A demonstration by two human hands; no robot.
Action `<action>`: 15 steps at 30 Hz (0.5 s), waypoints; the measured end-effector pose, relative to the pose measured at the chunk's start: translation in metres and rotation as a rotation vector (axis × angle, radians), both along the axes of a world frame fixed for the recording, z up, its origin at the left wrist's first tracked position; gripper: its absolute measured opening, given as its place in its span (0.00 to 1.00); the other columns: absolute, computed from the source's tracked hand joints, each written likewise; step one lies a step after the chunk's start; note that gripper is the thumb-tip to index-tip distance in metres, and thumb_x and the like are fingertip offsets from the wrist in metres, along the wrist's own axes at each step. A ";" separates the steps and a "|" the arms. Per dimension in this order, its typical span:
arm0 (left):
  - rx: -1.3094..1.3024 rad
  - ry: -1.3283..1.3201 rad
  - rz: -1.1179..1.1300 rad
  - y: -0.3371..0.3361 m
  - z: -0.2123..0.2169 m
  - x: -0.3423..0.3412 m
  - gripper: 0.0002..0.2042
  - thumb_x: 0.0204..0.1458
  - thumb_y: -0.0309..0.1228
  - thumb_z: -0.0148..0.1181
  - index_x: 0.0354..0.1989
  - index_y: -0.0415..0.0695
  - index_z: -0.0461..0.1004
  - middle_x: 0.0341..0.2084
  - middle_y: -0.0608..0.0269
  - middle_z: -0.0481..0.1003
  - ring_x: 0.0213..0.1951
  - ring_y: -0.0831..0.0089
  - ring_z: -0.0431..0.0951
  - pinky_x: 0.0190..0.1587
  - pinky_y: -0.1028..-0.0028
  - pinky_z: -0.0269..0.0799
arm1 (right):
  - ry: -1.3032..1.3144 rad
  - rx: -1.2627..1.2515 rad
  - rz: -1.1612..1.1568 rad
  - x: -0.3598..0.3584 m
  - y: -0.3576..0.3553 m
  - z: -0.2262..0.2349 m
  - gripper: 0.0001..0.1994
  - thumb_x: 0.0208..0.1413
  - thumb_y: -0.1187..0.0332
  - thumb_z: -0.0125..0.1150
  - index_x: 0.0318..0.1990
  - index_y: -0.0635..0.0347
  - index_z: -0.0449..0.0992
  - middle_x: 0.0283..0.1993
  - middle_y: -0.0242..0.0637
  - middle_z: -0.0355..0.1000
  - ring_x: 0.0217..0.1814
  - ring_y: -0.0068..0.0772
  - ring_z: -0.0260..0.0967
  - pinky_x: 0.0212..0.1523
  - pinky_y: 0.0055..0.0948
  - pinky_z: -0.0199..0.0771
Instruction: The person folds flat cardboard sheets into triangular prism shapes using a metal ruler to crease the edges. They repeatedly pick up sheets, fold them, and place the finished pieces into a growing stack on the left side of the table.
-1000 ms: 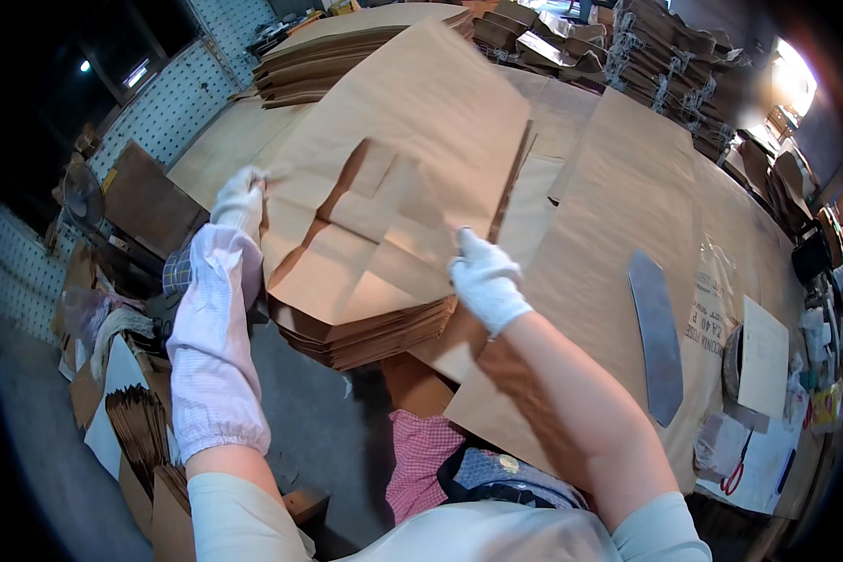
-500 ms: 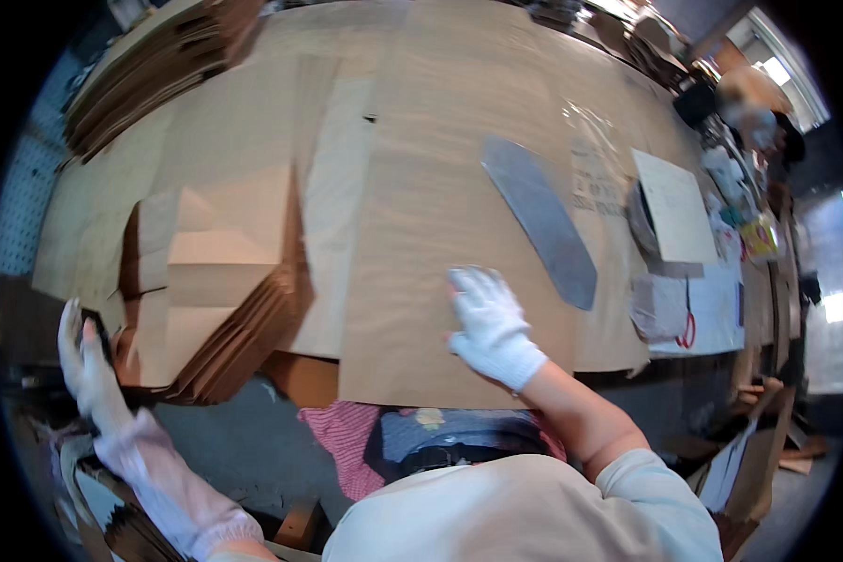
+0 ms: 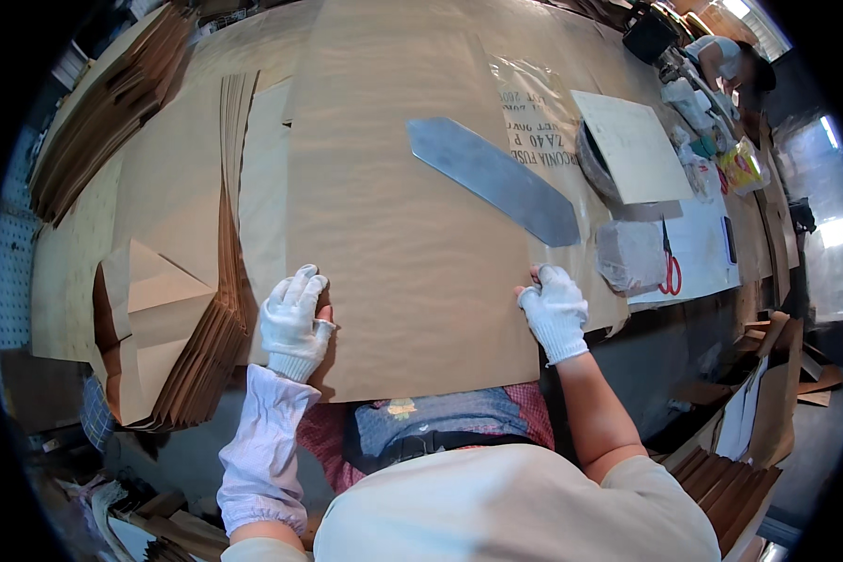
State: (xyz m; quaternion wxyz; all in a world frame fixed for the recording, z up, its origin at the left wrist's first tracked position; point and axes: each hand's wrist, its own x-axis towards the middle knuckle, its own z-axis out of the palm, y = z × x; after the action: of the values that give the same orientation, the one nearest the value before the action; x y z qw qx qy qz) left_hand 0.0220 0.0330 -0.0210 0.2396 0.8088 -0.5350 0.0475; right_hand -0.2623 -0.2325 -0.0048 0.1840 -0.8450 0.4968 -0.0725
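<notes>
A long brown paper sheet (image 3: 403, 309) lies lengthwise in front of me on the table. At its near left edge rests my left hand (image 3: 295, 317), in a white glove with bare fingertips. The fingers stretch forward along the edge, with the thumb apart. My right hand (image 3: 554, 309), gloved alike, is at the right edge, its fingers curled and thumb on the paper; the underside is hidden. Farther off, a flat grey plate (image 3: 496, 181) with angled ends lies slantwise across the sheet. To the left, a stack of folded brown paper (image 3: 173, 347) overhangs the near table edge.
Another brown paper stack (image 3: 103, 112) stands at the far left. At right lie red-handled scissors (image 3: 670, 267), a clear plastic-wrapped block (image 3: 629, 255), a pale board (image 3: 632, 145) and printed plastic film (image 3: 534, 108). A co-worker (image 3: 721, 61) bends over at the far right.
My left hand has come from beside the folded stack to the sheet's left edge. My right hand has shifted from lying flat on the sheet to its right edge. The view has turned.
</notes>
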 end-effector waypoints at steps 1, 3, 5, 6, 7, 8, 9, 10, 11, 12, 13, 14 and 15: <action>0.005 -0.006 0.003 -0.001 -0.001 0.001 0.23 0.43 0.26 0.66 0.53 0.45 0.77 0.58 0.54 0.76 0.56 0.49 0.75 0.58 0.55 0.71 | -0.088 0.095 -0.036 -0.002 -0.006 -0.005 0.15 0.53 0.64 0.65 0.45 0.64 0.81 0.45 0.47 0.80 0.44 0.45 0.79 0.47 0.40 0.78; 0.013 -0.008 0.007 -0.002 -0.004 -0.001 0.24 0.43 0.26 0.66 0.54 0.46 0.77 0.58 0.55 0.76 0.56 0.49 0.75 0.59 0.54 0.71 | -0.255 0.280 -0.112 -0.011 -0.027 -0.019 0.12 0.54 0.66 0.63 0.41 0.65 0.81 0.39 0.45 0.81 0.39 0.40 0.79 0.43 0.37 0.78; 0.017 -0.011 0.013 0.000 -0.006 -0.001 0.25 0.44 0.26 0.66 0.55 0.46 0.76 0.59 0.55 0.76 0.57 0.49 0.74 0.59 0.54 0.70 | -0.311 0.370 -0.078 -0.015 -0.043 -0.026 0.10 0.56 0.68 0.60 0.38 0.66 0.81 0.31 0.42 0.80 0.34 0.31 0.77 0.38 0.31 0.76; 0.019 -0.012 0.016 0.000 -0.007 -0.001 0.25 0.44 0.26 0.66 0.55 0.46 0.76 0.59 0.55 0.76 0.57 0.49 0.74 0.59 0.54 0.70 | -0.334 0.391 -0.053 -0.019 -0.048 -0.029 0.10 0.56 0.68 0.60 0.38 0.66 0.81 0.31 0.41 0.80 0.34 0.30 0.76 0.38 0.31 0.76; 0.022 -0.018 0.020 0.001 -0.007 -0.002 0.25 0.44 0.26 0.66 0.56 0.46 0.76 0.59 0.55 0.76 0.57 0.49 0.74 0.59 0.54 0.70 | -0.357 0.415 -0.027 -0.020 -0.050 -0.031 0.10 0.56 0.68 0.60 0.38 0.66 0.81 0.31 0.41 0.80 0.33 0.29 0.76 0.38 0.30 0.76; 0.024 -0.024 0.023 0.001 -0.008 -0.002 0.25 0.44 0.26 0.66 0.56 0.46 0.76 0.59 0.55 0.76 0.57 0.49 0.74 0.60 0.53 0.70 | -0.364 0.428 -0.031 -0.020 -0.050 -0.032 0.09 0.57 0.69 0.60 0.38 0.65 0.81 0.31 0.40 0.80 0.33 0.29 0.75 0.38 0.30 0.75; 0.027 -0.030 0.027 0.001 -0.008 -0.002 0.25 0.44 0.26 0.66 0.56 0.47 0.75 0.59 0.55 0.75 0.57 0.49 0.74 0.60 0.53 0.70 | -0.370 0.440 -0.034 -0.021 -0.050 -0.032 0.09 0.57 0.69 0.60 0.38 0.65 0.82 0.31 0.39 0.79 0.33 0.28 0.75 0.37 0.29 0.75; 0.026 -0.035 0.026 0.001 -0.008 -0.002 0.25 0.44 0.26 0.66 0.56 0.47 0.76 0.59 0.54 0.76 0.57 0.49 0.74 0.60 0.53 0.70 | -0.379 0.451 -0.036 -0.020 -0.050 -0.031 0.09 0.57 0.69 0.59 0.38 0.65 0.82 0.31 0.39 0.79 0.32 0.27 0.75 0.37 0.29 0.75; 0.024 -0.041 0.026 0.001 -0.007 -0.002 0.25 0.44 0.26 0.66 0.56 0.47 0.76 0.59 0.54 0.76 0.57 0.49 0.74 0.60 0.53 0.70 | -0.389 0.476 -0.045 -0.019 -0.050 -0.028 0.09 0.57 0.69 0.60 0.38 0.65 0.82 0.30 0.38 0.79 0.32 0.26 0.74 0.36 0.28 0.74; 0.023 -0.046 0.026 0.001 -0.007 -0.002 0.25 0.44 0.26 0.66 0.56 0.47 0.76 0.59 0.54 0.76 0.57 0.49 0.74 0.60 0.53 0.70 | -0.399 0.500 -0.053 -0.018 -0.050 -0.024 0.09 0.57 0.69 0.60 0.38 0.65 0.82 0.30 0.37 0.79 0.31 0.25 0.73 0.36 0.28 0.74; 0.024 -0.033 0.022 0.000 -0.006 -0.002 0.25 0.44 0.26 0.65 0.56 0.47 0.76 0.59 0.54 0.76 0.57 0.49 0.74 0.60 0.54 0.70 | -0.410 0.522 -0.063 -0.018 -0.050 -0.022 0.09 0.57 0.69 0.60 0.38 0.65 0.82 0.30 0.36 0.79 0.30 0.24 0.72 0.35 0.27 0.73; 0.025 -0.020 0.019 0.000 -0.006 -0.002 0.25 0.44 0.26 0.65 0.55 0.47 0.76 0.59 0.54 0.76 0.57 0.49 0.74 0.60 0.54 0.70 | -0.399 0.502 -0.052 -0.018 -0.050 -0.022 0.08 0.57 0.69 0.60 0.38 0.64 0.83 0.29 0.35 0.78 0.30 0.22 0.71 0.34 0.26 0.73; 0.026 -0.007 0.016 0.000 -0.005 -0.001 0.25 0.44 0.26 0.65 0.55 0.46 0.76 0.59 0.54 0.76 0.57 0.49 0.74 0.60 0.54 0.70 | -0.388 0.481 -0.040 -0.018 -0.050 -0.022 0.08 0.57 0.70 0.61 0.38 0.64 0.83 0.29 0.33 0.78 0.30 0.21 0.70 0.34 0.26 0.72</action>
State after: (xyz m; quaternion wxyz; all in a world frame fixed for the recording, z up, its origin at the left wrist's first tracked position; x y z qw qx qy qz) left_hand 0.0209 0.0326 -0.0258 0.2270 0.8158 -0.5300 0.0453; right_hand -0.2798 -0.2829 -0.0271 0.4688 -0.7375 0.4719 -0.1164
